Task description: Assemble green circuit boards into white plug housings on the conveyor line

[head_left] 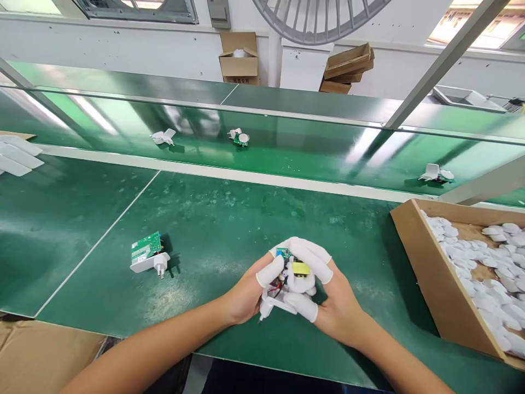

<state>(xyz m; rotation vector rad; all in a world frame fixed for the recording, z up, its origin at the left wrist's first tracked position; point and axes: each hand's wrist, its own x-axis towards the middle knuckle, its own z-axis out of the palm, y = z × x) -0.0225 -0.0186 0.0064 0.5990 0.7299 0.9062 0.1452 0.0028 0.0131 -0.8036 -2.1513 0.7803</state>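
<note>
My left hand (256, 284) and my right hand (324, 284), with white finger cots on the fingers, close together around an opened plug-in power adapter (279, 298) above the green bench. Its white shell with the plug pin points down to the left. Between my fingers show a green circuit board (283, 252), red and black wires and a yellow-taped transformer (301, 268). Part of the adapter is hidden by my fingers. To the left, a similar adapter (150, 255) lies on the bench, its green board standing out of the white shell and its plug toward me.
At the right stands a cardboard box (426, 284) of white plastic pieces (492, 284). Behind the bench's pale rail, a green strip carries several adapter assemblies (239, 137). White shells (18, 155) are stacked at far left. A slanting metal post (447, 63) and a fan (320, 22) are beyond.
</note>
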